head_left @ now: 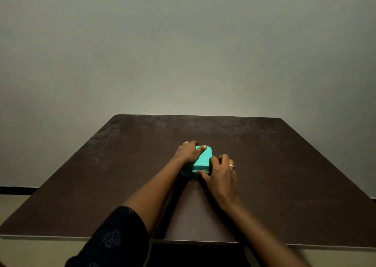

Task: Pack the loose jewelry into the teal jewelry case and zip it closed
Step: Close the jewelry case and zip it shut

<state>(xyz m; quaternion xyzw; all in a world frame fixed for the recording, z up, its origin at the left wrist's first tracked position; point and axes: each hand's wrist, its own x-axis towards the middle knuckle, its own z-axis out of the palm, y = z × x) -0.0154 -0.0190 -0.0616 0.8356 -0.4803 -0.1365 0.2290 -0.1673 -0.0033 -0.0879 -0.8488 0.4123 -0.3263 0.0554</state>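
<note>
Two hands: both on the teal jewelry case [202, 159], which lies lid down at the centre of the dark table [284, 175].
Left hand [188, 152]: clasps the case's 10 o'clock side, thumb laid across the lid.
Right hand [220, 173]: curled round the 4 o'clock corner, thumb on the zip line [204, 170]; whether it pinches the pull, I cannot tell.
Handling: probably light, with a semi-stiff shell smooth enough to skid; contents delicate.
Hold: pin the lid flat and draw the pull along the seam.

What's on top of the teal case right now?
The left hand lies over the left side of the case, thumb across its top. The right hand curls its fingers over the near right corner. The case looks shut, so anything inside is hidden.
</note>
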